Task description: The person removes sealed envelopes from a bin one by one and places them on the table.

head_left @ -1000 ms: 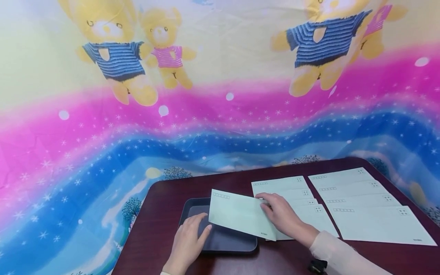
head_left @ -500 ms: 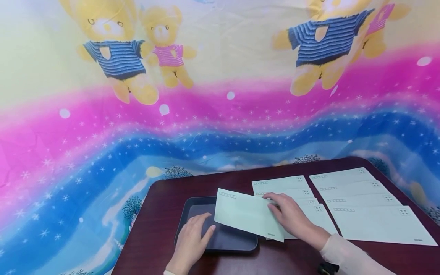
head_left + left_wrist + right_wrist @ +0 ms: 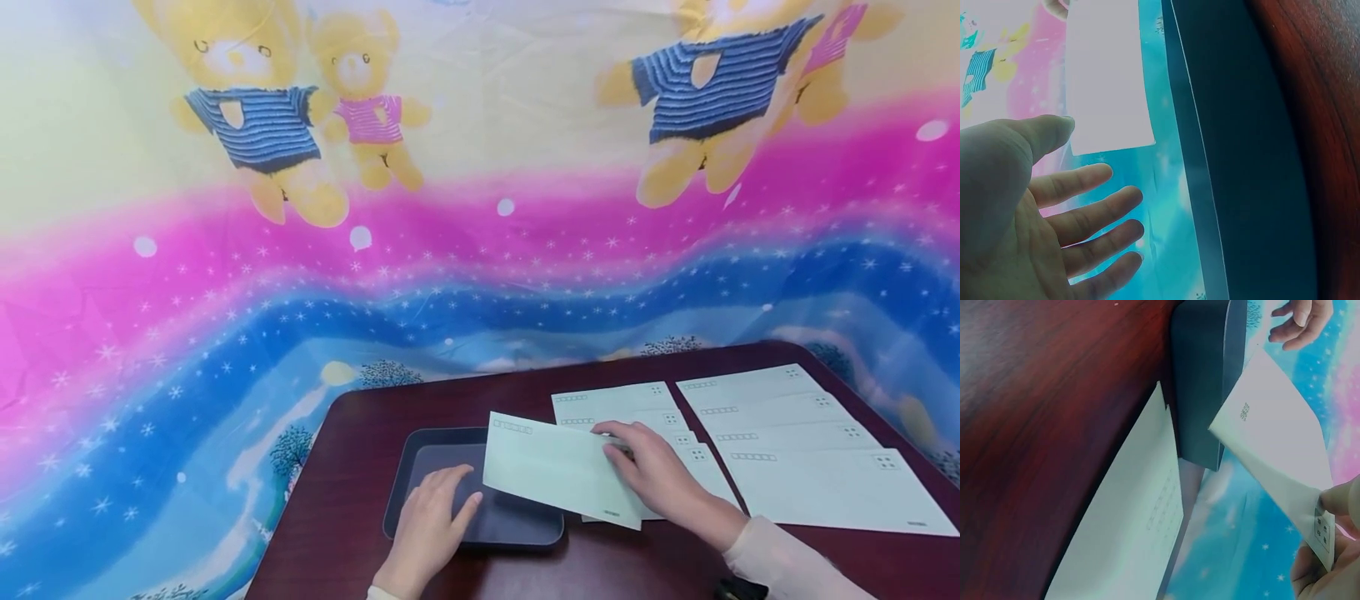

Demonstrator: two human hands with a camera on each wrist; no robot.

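My right hand (image 3: 660, 475) pinches a pale green envelope (image 3: 558, 467) by its right end, thumb on one face and fingers behind. In the right wrist view the envelope (image 3: 1279, 425) is held up off the table, tilted, with its stamp-box corner at the thumb. In the head view it overlaps the right part of a dark grey tray (image 3: 510, 527). My left hand (image 3: 431, 525) hovers over the tray's left part, its fingers spread and apart from the envelope. The left wrist view shows that palm (image 3: 1022, 250) holding nothing.
Two overlapping columns of envelopes lie on the dark red-brown table (image 3: 360, 450): a nearer column (image 3: 697, 483), partly covered by the right arm, and a column (image 3: 832, 492) at the far right. A curtain (image 3: 480, 250) printed with bears hangs behind the table.
The right hand has moved to the right with the envelope in its grip. My left hand has drifted slightly right as well, still spread over the tray.
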